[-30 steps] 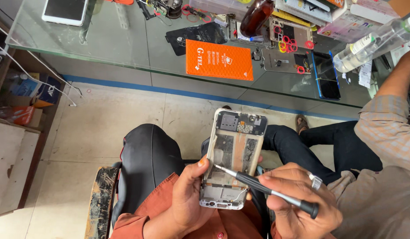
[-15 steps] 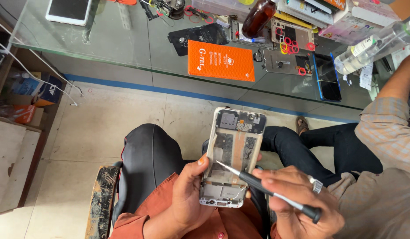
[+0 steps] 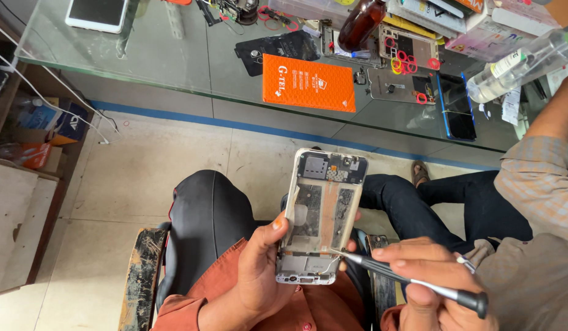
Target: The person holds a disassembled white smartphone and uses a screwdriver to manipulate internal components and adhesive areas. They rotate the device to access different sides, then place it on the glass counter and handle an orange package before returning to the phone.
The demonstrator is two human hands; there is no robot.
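- Silver-framed opened phone (image 3: 321, 214), back cover off and inner boards exposed, is held upright above the lap, in front of a black seat back (image 3: 204, 227).
- Left hand (image 3: 259, 270) is wrapped round the phone's lower left edge; the thumb lies on the left rim and fingertips show at the right rim. Grip is closed on the phone.
- Right hand (image 3: 431, 288) is closed round a thin screwdriver (image 3: 406, 281) with a dark handle; the metal tip touches the phone's lower right part, just inside the frame edge.
- Phone's top edge is free, with open tiled floor (image 3: 143, 165) seen behind it, well below the glass counter (image 3: 161, 61).
- On the counter, apart from the hands: an orange flat packet (image 3: 308, 83), a clear bottle (image 3: 517, 64), a white tablet (image 3: 97, 13), and phone parts near the far edge.
- Another person's legs in dark trousers (image 3: 431, 208) are just to the right of the phone; a checked sleeve (image 3: 538, 178) is seen at the right edge.
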